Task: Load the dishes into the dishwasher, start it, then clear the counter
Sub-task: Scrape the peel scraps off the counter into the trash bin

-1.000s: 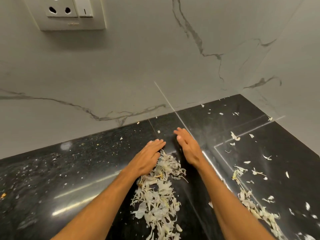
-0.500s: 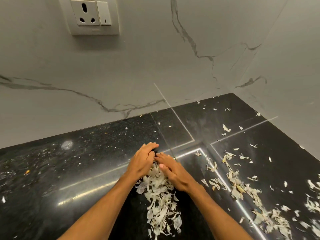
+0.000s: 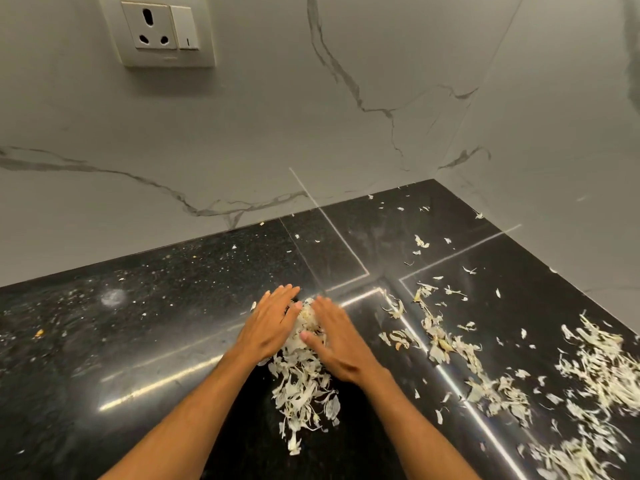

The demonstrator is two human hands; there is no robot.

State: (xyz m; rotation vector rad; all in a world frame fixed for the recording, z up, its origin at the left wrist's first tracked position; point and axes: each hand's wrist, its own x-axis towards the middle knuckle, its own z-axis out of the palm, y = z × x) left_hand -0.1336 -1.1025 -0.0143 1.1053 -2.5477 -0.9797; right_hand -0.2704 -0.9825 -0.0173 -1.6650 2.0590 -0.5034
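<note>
A heap of pale vegetable peels (image 3: 304, 382) lies on the black stone counter (image 3: 156, 341). My left hand (image 3: 272, 323) and my right hand (image 3: 337, 339) lie flat on either side of the heap's far end, fingers straight, pressing the peels together between them. A small mound of peels (image 3: 306, 320) shows between the two palms. More peels trail from the hands toward me.
Loose peels (image 3: 450, 344) are strewn across the counter's right side, with a thick patch (image 3: 599, 368) at the far right. Grey marble walls meet in a corner (image 3: 450, 168) behind the counter. A wall socket with a switch (image 3: 161, 27) sits at the upper left.
Both hands swept back toward me across the counter and came together, bunching the peels into a mound between the palms. The view has shifted a little to the right.
</note>
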